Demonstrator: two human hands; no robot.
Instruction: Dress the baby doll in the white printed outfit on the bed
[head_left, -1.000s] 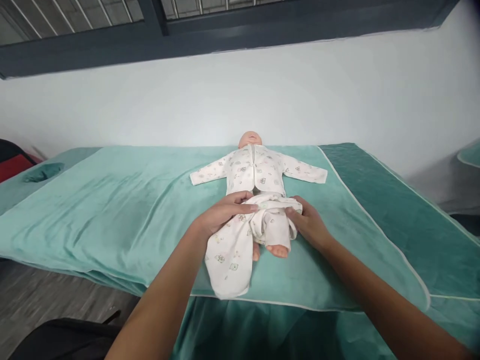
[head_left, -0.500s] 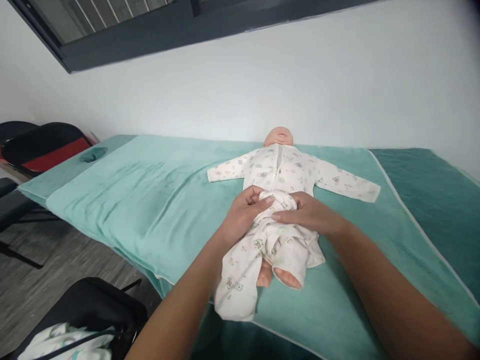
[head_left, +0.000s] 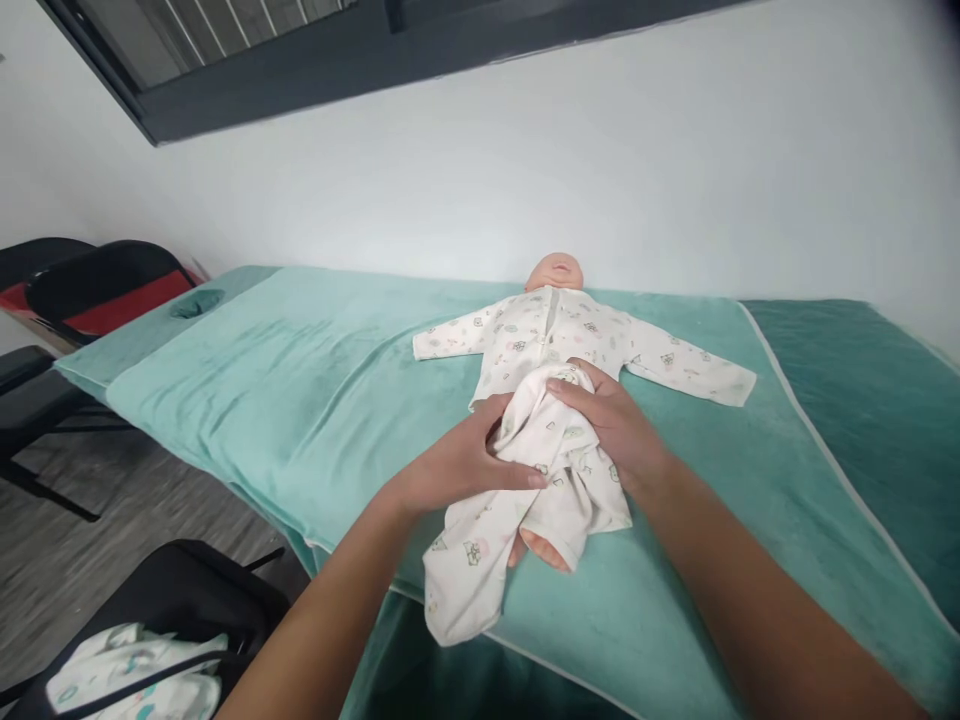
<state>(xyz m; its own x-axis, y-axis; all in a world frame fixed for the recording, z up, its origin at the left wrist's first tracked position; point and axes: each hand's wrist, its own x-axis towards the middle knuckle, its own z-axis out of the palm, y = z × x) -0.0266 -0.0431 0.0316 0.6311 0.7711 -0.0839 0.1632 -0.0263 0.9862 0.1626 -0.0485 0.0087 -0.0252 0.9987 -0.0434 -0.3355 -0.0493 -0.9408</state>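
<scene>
A baby doll [head_left: 556, 271] lies on its back in a white printed long-sleeved top [head_left: 566, 325], arms spread out. White printed baby trousers [head_left: 551, 430] are bunched over its legs; one trouser leg hangs down flat at the left. A doll foot [head_left: 546, 549] shows at the opening of the other leg. My left hand [head_left: 480, 455] holds the left side of the bunched cloth, thumb on top. My right hand [head_left: 611, 415] grips the cloth near the waist, fingers partly hidden behind it.
The doll lies on a bed with a green cover [head_left: 300, 400] against a white wall [head_left: 450, 180]. A black chair [head_left: 187, 590] with white printed cloth [head_left: 142, 670] stands at the front left. More black chairs [head_left: 112, 285] are at the far left.
My left hand has slid down and left along the trousers, its thumb now lower. My right hand has moved up a little. The cloth is more gathered and pulled slightly left.
</scene>
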